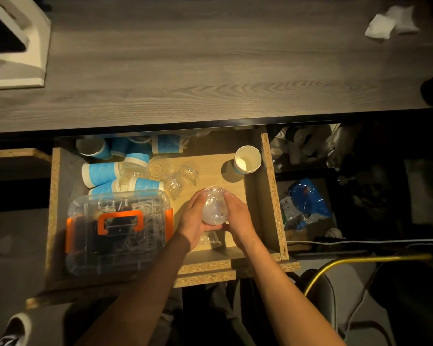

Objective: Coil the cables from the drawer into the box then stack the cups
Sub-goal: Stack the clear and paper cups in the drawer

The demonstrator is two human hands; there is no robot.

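Note:
Over the open drawer (273,196), my left hand (194,221) and my right hand (238,216) hold a clear plastic cup (214,207) between them, fingers curled round its sides. Another clear cup (209,239) lies just below the hands. Several blue-and-white paper cups (101,172) and clear cups (175,177) lie tumbled at the drawer's back left. One paper cup (247,159) stands upright at the back right. A clear lidded box (118,231) with orange latches sits in the drawer's left part, with coiled cables showing inside.
A grey wooden desk top (185,71) runs above the drawer, with a white stand (18,46) at the left and crumpled tissue (390,21) at the far right. A blue packet (308,201) and clutter lie right of the drawer. A yellow cable (360,259) runs at the lower right.

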